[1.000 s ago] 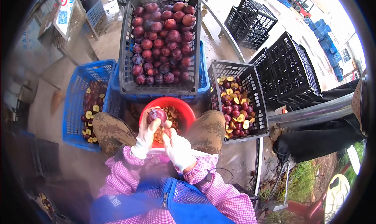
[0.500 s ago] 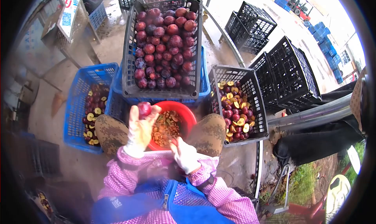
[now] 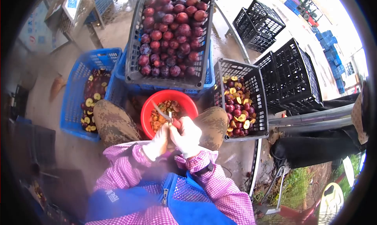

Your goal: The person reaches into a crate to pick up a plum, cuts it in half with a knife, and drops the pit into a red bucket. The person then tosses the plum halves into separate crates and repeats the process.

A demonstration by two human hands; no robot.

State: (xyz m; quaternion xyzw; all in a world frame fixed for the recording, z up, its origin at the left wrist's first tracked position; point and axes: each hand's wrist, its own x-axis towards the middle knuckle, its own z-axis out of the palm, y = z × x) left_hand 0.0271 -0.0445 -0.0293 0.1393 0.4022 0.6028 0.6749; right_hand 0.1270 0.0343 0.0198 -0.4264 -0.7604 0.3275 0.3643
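My left hand (image 3: 158, 141) and my right hand (image 3: 186, 135), both in white gloves, meet at the near rim of a red basin (image 3: 147, 115) between my knees. A small curved knife (image 3: 162, 112) with a red handle is gripped in my right hand, its blade pointing up and left over the basin. The left fingers are closed against the right ones; the plum held there half a second ago is hidden between them. Inside the basin lie brownish-orange pits and scraps (image 3: 158, 119).
A black crate of whole plums (image 3: 172, 36) rests on a blue crate ahead. Cut plums fill parts of a blue crate (image 3: 74, 103) at left and a black crate (image 3: 259, 103) at right. More black crates (image 3: 292, 75) stand farther right, near metal bars (image 3: 314, 117).
My left hand has come down from its raised position with the plum and joined my right hand. The knife blade now shows clearly over the basin. The view has shifted slightly.
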